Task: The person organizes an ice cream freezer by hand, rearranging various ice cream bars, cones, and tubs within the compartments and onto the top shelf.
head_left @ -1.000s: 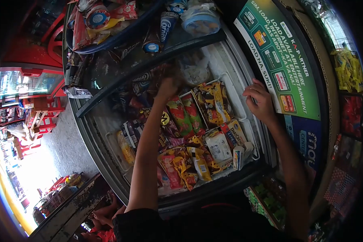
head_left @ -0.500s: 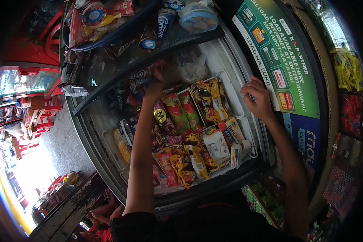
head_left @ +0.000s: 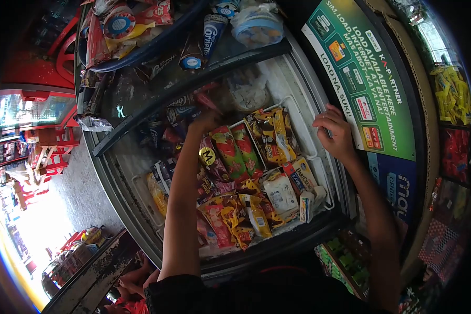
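I look down into an open chest freezer (head_left: pixel 319 157) packed with wrapped ice creams. My left hand (head_left: pixel 204 119) reaches deep inside, fingers closed on a dark-wrapped ice cream (head_left: pixel 186 112) near the back, under the glass lid (head_left: pixel 157 94). My right hand (head_left: pixel 334 133) rests on the freezer's right rim, fingers curled against the edge. Red-and-green bars (head_left: pixel 235 146), yellow-brown packs (head_left: pixel 272 133) and a white pack (head_left: pixel 281 191) lie in wire baskets below my left arm.
On the shut half of the lid lie cone ice creams (head_left: pixel 210 29), a plastic tub (head_left: pixel 259 26) and wrappers. A green advertising board (head_left: pixel 366 78) stands at the right. Hanging snack packs (head_left: pixel 450 91) are further right. Red chairs (head_left: pixel 47 152) stand outside at the left.
My left hand has shifted left and further back inside the freezer and closed on a dark wrapper. My right hand has stayed on the rim.
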A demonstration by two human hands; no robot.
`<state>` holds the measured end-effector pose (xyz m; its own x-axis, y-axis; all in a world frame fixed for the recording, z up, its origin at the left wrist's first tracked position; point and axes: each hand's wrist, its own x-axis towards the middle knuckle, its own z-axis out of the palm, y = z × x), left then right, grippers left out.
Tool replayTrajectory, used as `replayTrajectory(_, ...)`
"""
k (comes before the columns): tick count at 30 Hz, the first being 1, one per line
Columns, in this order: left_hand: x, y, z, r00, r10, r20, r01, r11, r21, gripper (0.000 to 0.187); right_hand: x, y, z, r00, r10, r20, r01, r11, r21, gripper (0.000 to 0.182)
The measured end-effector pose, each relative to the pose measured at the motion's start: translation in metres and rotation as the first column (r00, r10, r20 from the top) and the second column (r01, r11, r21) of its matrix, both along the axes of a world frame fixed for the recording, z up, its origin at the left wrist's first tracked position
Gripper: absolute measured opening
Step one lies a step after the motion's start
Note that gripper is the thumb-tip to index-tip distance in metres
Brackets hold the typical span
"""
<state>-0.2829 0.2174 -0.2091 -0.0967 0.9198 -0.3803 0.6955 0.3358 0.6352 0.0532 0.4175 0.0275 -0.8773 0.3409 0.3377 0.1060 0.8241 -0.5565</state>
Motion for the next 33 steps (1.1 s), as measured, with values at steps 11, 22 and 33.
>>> replayTrajectory(11, -0.009, -0.017, 0.019, 0.89, 0.287, 0.354, -0.345, 0.931, 0.114, 0.027, 0.0, 0.0, 0.001, 1.0, -0.006, 0.024, 0.006, 1.0, -0.012, 0.014)
replayTrajectory(22, 0.004, 0.017, 0.063, 0.781, 0.606, -0.15, -0.514, 0.761, 0.396, 0.029, 0.001, 0.001, -0.002, 1.0, -0.011, 0.005, 0.011, 1.0, 0.002, 0.008)
replayTrajectory(33, -0.001, 0.016, 0.003, 0.875, 0.454, -0.169, -0.282, 0.761, 0.585, 0.039, 0.001, 0.001, -0.002, 1.0, -0.009, -0.008, 0.009, 1.0, 0.001, 0.007)
